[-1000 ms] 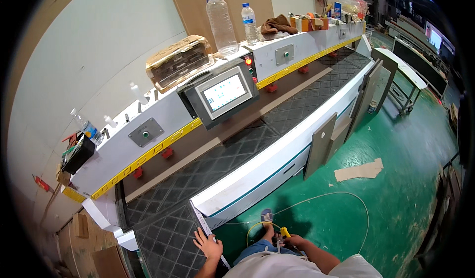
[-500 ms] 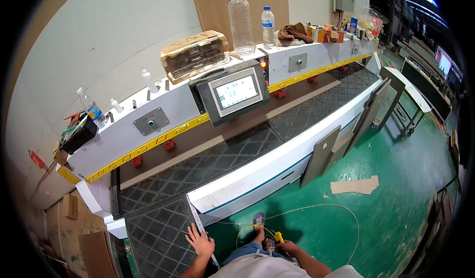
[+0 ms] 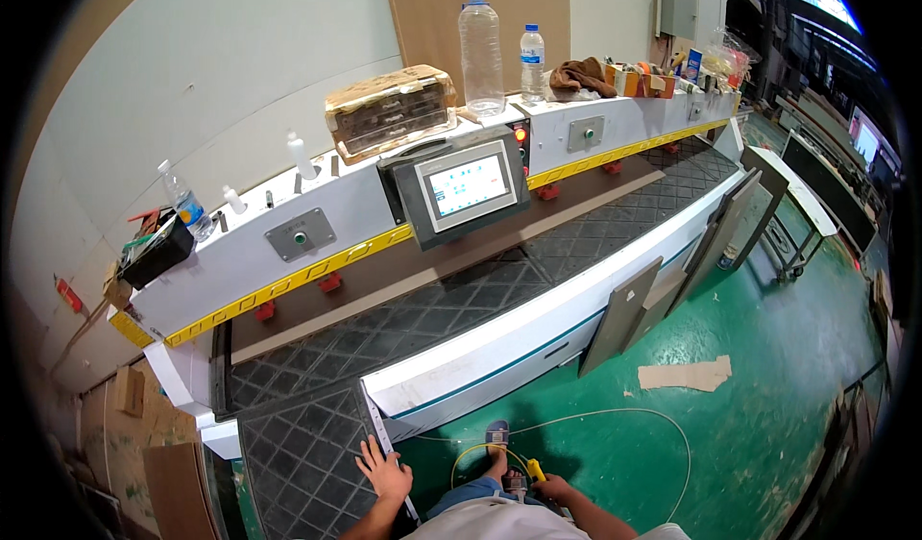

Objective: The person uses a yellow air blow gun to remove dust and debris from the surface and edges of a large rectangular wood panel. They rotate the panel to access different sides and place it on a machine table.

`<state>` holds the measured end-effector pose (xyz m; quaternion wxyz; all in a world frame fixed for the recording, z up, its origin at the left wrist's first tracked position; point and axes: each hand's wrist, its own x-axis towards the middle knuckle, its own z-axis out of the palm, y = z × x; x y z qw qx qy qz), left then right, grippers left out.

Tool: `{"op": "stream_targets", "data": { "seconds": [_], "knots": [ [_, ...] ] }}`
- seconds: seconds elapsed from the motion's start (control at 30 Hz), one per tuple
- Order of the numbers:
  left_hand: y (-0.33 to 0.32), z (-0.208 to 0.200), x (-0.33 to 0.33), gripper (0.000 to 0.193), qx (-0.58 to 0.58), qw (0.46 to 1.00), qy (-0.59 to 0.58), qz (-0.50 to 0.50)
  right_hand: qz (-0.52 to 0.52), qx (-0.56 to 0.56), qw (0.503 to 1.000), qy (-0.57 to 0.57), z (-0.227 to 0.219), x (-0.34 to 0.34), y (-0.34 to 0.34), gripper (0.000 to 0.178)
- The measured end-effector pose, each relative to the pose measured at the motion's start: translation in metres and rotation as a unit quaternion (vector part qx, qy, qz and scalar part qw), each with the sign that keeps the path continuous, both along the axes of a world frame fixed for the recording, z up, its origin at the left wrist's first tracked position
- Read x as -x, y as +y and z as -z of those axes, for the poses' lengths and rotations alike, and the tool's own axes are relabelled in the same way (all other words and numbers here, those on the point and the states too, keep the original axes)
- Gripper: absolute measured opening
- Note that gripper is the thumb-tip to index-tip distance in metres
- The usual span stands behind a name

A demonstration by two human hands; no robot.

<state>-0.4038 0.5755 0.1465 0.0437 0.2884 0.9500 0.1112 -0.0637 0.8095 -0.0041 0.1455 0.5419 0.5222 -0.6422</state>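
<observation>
My left hand point(image 3: 388, 475) lies with spread fingers on the metal edge strip point(image 3: 379, 420) beside a black, diamond-patterned side bed point(image 3: 298, 454). This bed joins the near left end of a long white machine point(image 3: 499, 357). Low by my right leg, my right hand point(image 3: 551, 487) is closed around a small yellow tool point(image 3: 535, 469) that looks like an air blow gun. A yellow hose point(image 3: 455, 463) loops beside it, in front of my feet. The tool's lower part is hidden by my fingers.
A lit touch screen point(image 3: 469, 192) hangs from the machine's beam. Bottles, a dirty drawer box point(image 3: 392, 115) and a brown cloth point(image 3: 581, 77) stand along the top. Boards point(image 3: 619, 319) lean on the front. A pale hose point(image 3: 684, 444) and torn cardboard point(image 3: 684, 375) lie on the green floor.
The view has shifted slightly, so the machine appears a little lower. My left hand stays on the edge strip, and my right hand keeps hold of the yellow tool.
</observation>
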Motion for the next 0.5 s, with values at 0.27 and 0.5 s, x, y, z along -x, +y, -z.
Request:
{"op": "stream_targets", "data": {
  "seconds": [0.27, 0.5],
  "knots": [
    [-0.002, 0.004, -0.001, 0.028, -0.009, 0.999, 0.029, 0.013, 0.145, 0.148, 0.972, 0.114, -0.024, 0.012, -0.002, 0.036],
    [-0.002, 0.013, 0.002, 0.028, -0.018, 0.998, 0.055, 0.016, 0.112, 0.159, 0.973, 0.120, -0.029, 0.026, 0.006, 0.037]
  ]
}}
